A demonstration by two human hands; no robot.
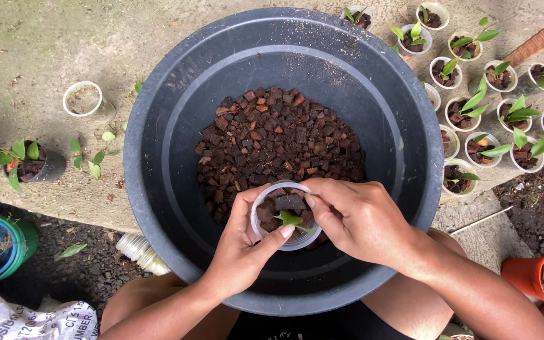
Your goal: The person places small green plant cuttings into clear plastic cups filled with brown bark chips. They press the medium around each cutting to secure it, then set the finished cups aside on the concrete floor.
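A wide dark tub (158, 157) fills the middle of the view, set on a concrete slab (33, 50), with a heap of reddish-brown bark chips (272, 138) lying on its floor toward the far side. Far right of the tub stands a cluster of small clear cups (505, 116), each already holding chips and a green seedling; one empty cup (83, 99) sits far left, and a stack of spare cups (141, 250) lies near left on the ground.

Over the near part of the tub, the left hand (240, 252) wraps around a clear plastic cup (260, 209), thumb and fingers clamped on its wall. The cup is partly filled with chips, and a small green seedling (289, 218) sits inside it. The right hand (357, 220) has its fingertips pinched together at the cup's mouth, just beside the seedling.

By the look of it, the seedling is being seated among the chips. The next move likely calls for packing more chips around it while the cup is kept level and the leaves uncrushed.
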